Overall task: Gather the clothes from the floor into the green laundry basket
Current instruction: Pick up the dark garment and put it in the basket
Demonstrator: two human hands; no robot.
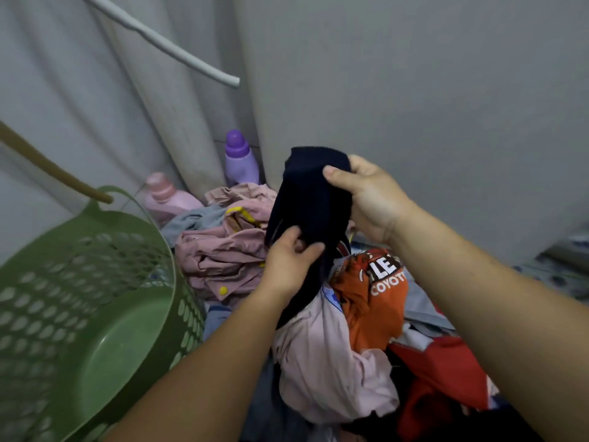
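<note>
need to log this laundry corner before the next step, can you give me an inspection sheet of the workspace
surface: floor, patterned, mostly covered by clothes
job's things: green basket on the left, tilted, nothing seen inside; dark garment held up over the pile; pink shirt, orange shirt, red garment lie on the floor
clutter: purple bottle, pink bottle by the curtain
fingers: left hand and right hand both grip the dark garment
cables: nothing seen
surroundings: grey curtain, white rod

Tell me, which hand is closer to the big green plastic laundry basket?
Left. The left hand pinches the dark navy garment just right of the green plastic laundry basket; the right hand grips it farther right.
</note>
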